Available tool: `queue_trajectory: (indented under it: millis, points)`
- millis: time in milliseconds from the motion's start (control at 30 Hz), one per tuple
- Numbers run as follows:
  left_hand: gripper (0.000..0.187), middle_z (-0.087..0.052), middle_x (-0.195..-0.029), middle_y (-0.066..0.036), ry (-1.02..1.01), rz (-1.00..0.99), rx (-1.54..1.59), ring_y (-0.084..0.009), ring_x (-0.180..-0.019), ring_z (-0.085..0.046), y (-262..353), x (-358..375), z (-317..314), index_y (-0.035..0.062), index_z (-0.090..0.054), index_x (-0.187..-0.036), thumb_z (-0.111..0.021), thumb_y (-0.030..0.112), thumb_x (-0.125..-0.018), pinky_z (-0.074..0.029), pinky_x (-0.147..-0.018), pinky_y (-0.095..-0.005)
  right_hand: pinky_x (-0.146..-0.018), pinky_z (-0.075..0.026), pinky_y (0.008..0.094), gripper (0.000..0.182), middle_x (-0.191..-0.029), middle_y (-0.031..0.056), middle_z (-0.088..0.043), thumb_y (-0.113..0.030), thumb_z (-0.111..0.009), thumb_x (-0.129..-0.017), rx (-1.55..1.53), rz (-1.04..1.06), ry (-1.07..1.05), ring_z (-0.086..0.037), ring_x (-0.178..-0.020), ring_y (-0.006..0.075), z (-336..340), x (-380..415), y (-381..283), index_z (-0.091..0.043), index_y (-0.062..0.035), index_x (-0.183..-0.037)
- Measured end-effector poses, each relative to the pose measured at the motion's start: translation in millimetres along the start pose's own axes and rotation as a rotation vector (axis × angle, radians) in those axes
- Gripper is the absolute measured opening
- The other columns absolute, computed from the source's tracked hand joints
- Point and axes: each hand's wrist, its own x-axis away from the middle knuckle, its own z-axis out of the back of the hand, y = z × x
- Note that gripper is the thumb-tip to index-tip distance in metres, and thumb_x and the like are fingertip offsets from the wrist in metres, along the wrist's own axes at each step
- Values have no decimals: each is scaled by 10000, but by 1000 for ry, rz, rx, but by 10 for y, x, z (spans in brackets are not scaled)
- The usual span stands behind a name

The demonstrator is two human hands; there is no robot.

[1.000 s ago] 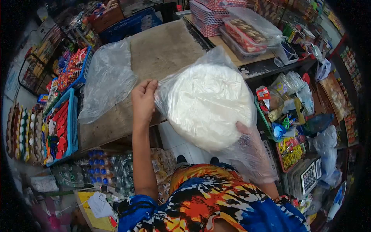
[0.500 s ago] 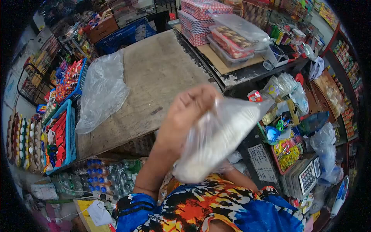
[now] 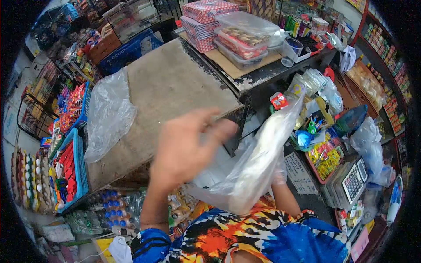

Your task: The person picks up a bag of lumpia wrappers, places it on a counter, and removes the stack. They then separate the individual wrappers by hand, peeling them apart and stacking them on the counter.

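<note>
The clear bag of white discs (image 3: 258,162) is hanging edge-on in the air in front of the person's chest, beside the wooden counter (image 3: 175,87). The left hand (image 3: 184,149) is pinching its upper edge, fingers closed on the plastic. The right hand (image 3: 278,175) is sitting behind the bag; I cannot tell its fingers. The thin film is looking slippery, so a loose pinch could let the bag drop onto the calculator (image 3: 353,182) and clutter below.
</note>
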Motion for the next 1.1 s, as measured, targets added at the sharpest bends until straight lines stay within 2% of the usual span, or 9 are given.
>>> queue_trajectory:
  millis: [133, 200, 233, 433, 733, 933, 1000, 1067, 1100]
  points:
    - [558, -670, -875, -208, -301, -86, -118, -377, -832, -650, 359, -48, -396, -3, -658, -978, -569, 529, -835, -496, -777, -490, -902, -439, 346, 377, -1148, 143, -569, -173, -500, -909, 2, -9, 34, -540, -1045, 259, 98, 10, -29, -465, -6, -1246]
    - [348, -675, -918, -183, -406, -19, -378, -395, -833, -632, 347, -81, -560, 37, -660, -1004, -630, 330, -818, -500, -750, -444, -910, -434, 348, 369, -1151, 148, -568, -171, -489, -912, -4, -8, 59, -535, -1054, 265, 67, 82, -47, -466, -4, -1242]
    - [348, -675, -918, -183, -413, -25, -373, -395, -833, -632, 215, -78, -656, 37, -660, -1004, -630, 330, -818, -500, -750, -444, -1033, -361, 412, 442, -1283, 175, -525, -283, -438, -939, 441, 61, 1, -478, -1191, 329, -35, 153, -32, -447, -44, -1311]
    - [238, -592, -733, -251, 48, -163, 47, -405, -664, -592, -256, -12, -941, 5, -646, -929, -534, 29, -721, -453, -612, -423, -958, -398, 388, 432, -1218, 142, -540, -257, -493, -917, 355, 24, 52, -507, -1092, 290, 93, -5, 100, -460, -49, -1293]
    - [73, -510, -577, -156, 277, 79, 364, -226, -490, -505, -58, 191, -918, 6, -612, -790, -550, 40, -807, -376, -498, -339, -823, -464, 344, 430, -1100, 82, -568, -212, -594, -876, 246, -63, 70, -558, -914, 221, 159, -202, 451, -482, -58, -1262]
    - [219, -515, -592, 22, 530, 102, 549, -47, -552, -420, -31, 194, -762, 12, -592, -709, -588, 119, -901, -307, -486, -259, -732, -508, 316, 440, -1021, 43, -587, -181, -660, -850, 162, -138, 27, -593, -795, 175, 493, -327, 320, -497, -64, -1241]
    - [302, -504, -624, 68, 556, 253, 753, -28, -571, -395, -180, 188, -668, 43, -578, -677, -587, 193, -939, -282, -494, -233, -724, -485, 268, 278, -938, -17, -585, -122, -654, -804, 170, -80, 103, -573, -831, 136, 1125, -507, 376, -572, -113, -1069]
    - [320, -485, -647, 79, 574, 258, 785, -21, -583, -375, -244, 181, -647, 77, -577, -690, -574, 252, -958, -272, -506, -213, -696, -457, 270, 247, -908, -28, -570, -193, -654, -834, 955, 203, 67, -550, -817, 119, 761, -423, 39, -581, -108, -1055]
    - [306, -484, -659, 77, 609, 274, 857, -23, -596, -379, -324, 182, -658, 83, -575, -705, -576, 259, -956, -279, -518, -210, -696, -457, 270, 247, -908, -28, -570, -193, -654, -834, 951, 203, 68, -550, -817, 119, 730, -397, 6, -581, -108, -1055]
